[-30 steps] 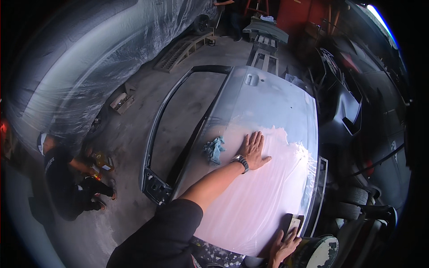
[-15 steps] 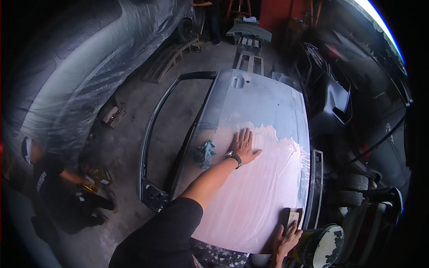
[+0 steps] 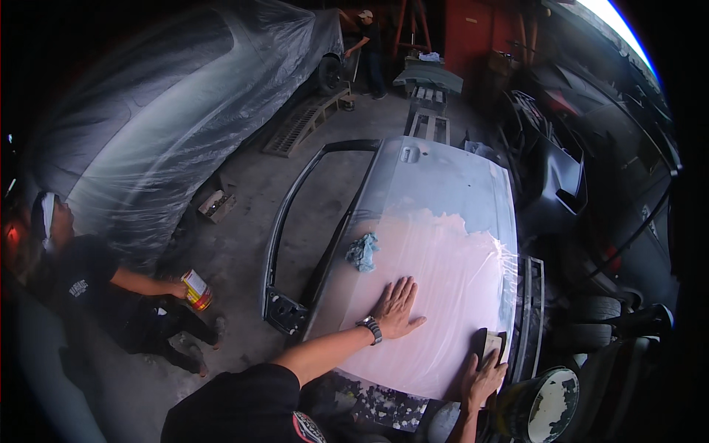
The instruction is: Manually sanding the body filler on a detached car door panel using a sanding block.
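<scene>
A grey car door (image 3: pixel 450 173) lies flat in front of me, its lower half coated with pinkish filler (image 3: pixel 436 295). My left hand (image 3: pixel 399 308) rests flat on the filler with fingers stretched out, a dark watch at the wrist. At the door's near right edge, my right hand (image 3: pixel 484 378) grips a sanding block (image 3: pixel 491 344) with a pale top and dark edges, held against the surface. A crumpled blue cloth (image 3: pixel 362 252) lies on the door to the left of the filler's middle, apart from both hands.
A co-worker (image 3: pixel 111 288) at the left holds a can (image 3: pixel 196 289). Behind stands a car under plastic sheeting (image 3: pixel 185 125), and another person (image 3: pixel 369 52). A metal stand (image 3: pixel 529 317) carries the door. A bucket (image 3: pixel 550 404) is at the near right, by tyres (image 3: pixel 591 321).
My left hand has slid nearer to me across the filler. The sanding block stays at the near right edge. The co-worker on the left has risen and lifted the can.
</scene>
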A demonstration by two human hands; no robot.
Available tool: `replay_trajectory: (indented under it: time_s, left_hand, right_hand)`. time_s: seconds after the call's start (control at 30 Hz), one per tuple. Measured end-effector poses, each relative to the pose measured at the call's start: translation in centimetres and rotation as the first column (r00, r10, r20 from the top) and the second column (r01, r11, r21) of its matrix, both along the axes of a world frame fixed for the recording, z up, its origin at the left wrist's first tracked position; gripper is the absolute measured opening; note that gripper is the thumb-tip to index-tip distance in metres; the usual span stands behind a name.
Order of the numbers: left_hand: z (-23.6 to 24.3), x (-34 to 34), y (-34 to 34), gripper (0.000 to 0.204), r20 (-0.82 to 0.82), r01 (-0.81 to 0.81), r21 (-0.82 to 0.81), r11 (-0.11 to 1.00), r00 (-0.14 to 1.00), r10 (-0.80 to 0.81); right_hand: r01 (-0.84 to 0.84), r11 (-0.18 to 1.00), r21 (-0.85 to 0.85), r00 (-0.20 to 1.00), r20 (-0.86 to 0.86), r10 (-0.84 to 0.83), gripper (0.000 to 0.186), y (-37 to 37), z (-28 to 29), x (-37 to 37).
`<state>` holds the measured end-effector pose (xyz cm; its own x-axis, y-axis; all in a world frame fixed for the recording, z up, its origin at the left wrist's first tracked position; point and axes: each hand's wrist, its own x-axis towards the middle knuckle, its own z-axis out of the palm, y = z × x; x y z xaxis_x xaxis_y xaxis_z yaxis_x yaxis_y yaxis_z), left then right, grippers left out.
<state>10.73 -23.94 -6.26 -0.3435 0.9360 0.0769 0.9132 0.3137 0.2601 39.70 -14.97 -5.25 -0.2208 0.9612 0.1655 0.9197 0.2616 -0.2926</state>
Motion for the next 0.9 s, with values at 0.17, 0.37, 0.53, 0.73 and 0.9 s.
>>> replay_trajectory:
  time_s: [0.17,0.37,0.53,0.73,0.9]
  left_hand:
    - [0.1,3.4,-5.0,0.092,0.029,0.027,0.08,0.996,0.999,-0.029]
    - [-0.1,6.1,-8.6,0.092,0.093,0.078,0.053,0.996,0.992,-0.082]
    - [-0.2,4.4,-6.7,0.092,0.109,0.125,0.031,0.992,0.986,-0.127]
    - [0.3,-1.3,4.2,0.097,0.002,0.079,0.003,0.997,0.997,-0.079]
    - [0.4,-5.5,14.9,0.096,0.046,0.054,-0.02,0.998,0.998,-0.053]
  right_hand:
    - [-0.029,0.999,0.02,0.999,-0.039,0.03,0.07,-0.1,0.6,-0.4]
    - [-0.04,0.991,0.125,0.999,-0.011,0.042,0.068,0.3,-0.5,0.0]
    - [-0.01,0.999,0.043,1.0,-0.012,0.01,0.069,0.4,-0.7,0.0]
    - [0.008,1.0,0.007,1.0,0.024,-0.008,0.069,0.2,-0.2,0.2]
    - [0.015,1.0,-0.015,1.0,0.006,-0.015,0.073,-0.3,0.1,0.3]
